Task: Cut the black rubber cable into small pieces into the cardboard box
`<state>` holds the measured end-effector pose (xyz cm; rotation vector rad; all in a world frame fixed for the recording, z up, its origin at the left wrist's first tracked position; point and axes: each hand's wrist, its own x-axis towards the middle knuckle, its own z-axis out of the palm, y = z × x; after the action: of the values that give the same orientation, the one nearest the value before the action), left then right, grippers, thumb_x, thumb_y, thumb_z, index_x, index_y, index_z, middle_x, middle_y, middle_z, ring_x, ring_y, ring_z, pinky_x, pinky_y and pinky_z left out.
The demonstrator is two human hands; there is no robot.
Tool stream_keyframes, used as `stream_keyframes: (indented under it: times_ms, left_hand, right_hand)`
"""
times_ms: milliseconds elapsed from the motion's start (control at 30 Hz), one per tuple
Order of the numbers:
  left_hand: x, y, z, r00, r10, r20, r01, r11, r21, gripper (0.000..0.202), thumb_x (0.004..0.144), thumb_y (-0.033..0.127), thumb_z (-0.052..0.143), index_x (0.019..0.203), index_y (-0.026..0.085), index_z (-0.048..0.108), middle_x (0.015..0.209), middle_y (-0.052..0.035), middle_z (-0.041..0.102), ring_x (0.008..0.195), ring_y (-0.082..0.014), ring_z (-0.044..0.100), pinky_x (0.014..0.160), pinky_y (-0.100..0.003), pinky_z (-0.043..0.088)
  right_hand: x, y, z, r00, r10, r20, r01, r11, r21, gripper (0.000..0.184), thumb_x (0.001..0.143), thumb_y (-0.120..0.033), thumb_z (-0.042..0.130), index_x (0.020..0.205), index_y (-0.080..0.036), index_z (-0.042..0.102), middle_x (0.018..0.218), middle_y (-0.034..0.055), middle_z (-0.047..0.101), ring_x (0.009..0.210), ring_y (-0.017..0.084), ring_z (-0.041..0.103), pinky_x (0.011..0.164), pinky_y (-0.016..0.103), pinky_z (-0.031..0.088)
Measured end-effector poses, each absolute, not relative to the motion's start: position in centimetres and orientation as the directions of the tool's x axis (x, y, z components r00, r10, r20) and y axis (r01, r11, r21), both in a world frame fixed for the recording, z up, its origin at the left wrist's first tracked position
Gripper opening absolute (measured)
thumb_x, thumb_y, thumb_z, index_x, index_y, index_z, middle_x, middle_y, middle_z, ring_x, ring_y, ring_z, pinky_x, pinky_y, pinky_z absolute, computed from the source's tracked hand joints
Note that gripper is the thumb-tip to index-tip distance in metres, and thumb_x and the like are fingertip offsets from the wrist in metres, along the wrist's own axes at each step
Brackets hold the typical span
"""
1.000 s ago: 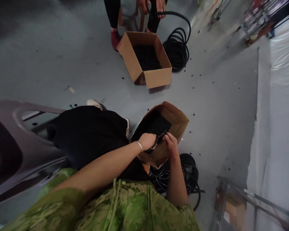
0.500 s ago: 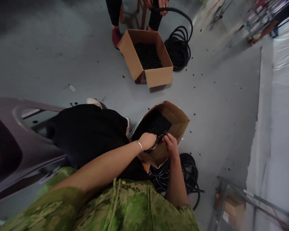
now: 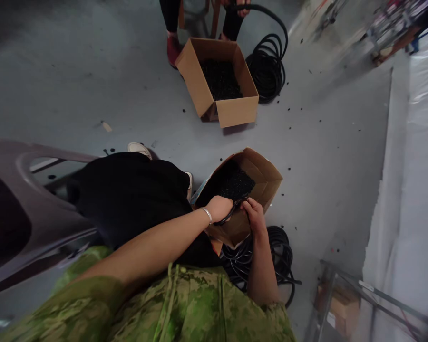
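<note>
Over an open cardboard box, my left hand is closed around what look like black-handled scissors. Their dark blades point toward my right hand, which pinches the end of a black tube; the tube is mostly hidden by the fingers. The two hands are close together above the box's near side. Small black cut pieces fill part of the box. A coil of black tubing lies on the floor beneath my right forearm.
Across from me a co-worker's hand holds a thick black tube. Before that person stands another cardboard box with black pieces, beside a black coil. A grey plastic chair is at left, a metal frame at lower right.
The view has shifted slightly, and the co-worker's hands sit higher in the picture. My hands keep nearly the same pose over the box.
</note>
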<state>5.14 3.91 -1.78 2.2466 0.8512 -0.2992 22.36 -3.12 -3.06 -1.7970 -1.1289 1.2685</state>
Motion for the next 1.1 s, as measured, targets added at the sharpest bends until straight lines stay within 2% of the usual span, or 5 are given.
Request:
stream_keyframes:
  times_ms: [400, 633, 1100]
  left_hand:
    - [5.3, 4.1, -1.8, 0.769, 0.468, -0.435, 0.639, -0.551, 0.536, 0.029, 0.079, 0.026, 0.066, 0.099, 0.005, 0.071, 0.092, -0.0229, 0.073, 0.088, -0.0315, 0.072, 0.074, -0.036, 0.055]
    - [5.2, 4.2, -1.6, 0.768, 0.44, -0.465, 0.64, -0.557, 0.529, 0.023, 0.078, 0.025, 0.067, 0.092, 0.007, 0.074, 0.09, -0.0219, 0.074, 0.088, -0.0311, 0.072, 0.075, -0.034, 0.054]
    - [5.3, 3.8, -1.3, 0.74, 0.483, -0.468, 0.673, -0.537, 0.509, 0.032, 0.086, 0.024, 0.051, 0.089, 0.005, 0.076, 0.089, -0.0242, 0.073, 0.086, -0.0329, 0.071, 0.067, -0.035, 0.052]
  right_hand:
    - [22.5, -3.3, -3.5, 0.144, 0.902, -0.407, 0.25, -0.432, -0.867, 0.033, 0.084, -0.049, 0.057, 0.067, -0.02, 0.058, 0.057, -0.0036, 0.048, 0.057, 0.012, 0.041, 0.057, 0.025, 0.033]
    - [22.6, -3.4, -3.8, 0.125, 0.9, -0.417, 0.284, -0.435, -0.854, 0.036, 0.083, -0.051, 0.057, 0.066, -0.02, 0.057, 0.057, -0.0034, 0.047, 0.056, 0.012, 0.04, 0.056, 0.025, 0.032]
    - [22.3, -2.8, -4.4, 0.142, 0.877, -0.459, 0.269, -0.481, -0.834, 0.04, 0.082, -0.056, 0.056, 0.063, -0.021, 0.05, 0.053, -0.005, 0.04, 0.05, 0.01, 0.033, 0.05, 0.025, 0.027]
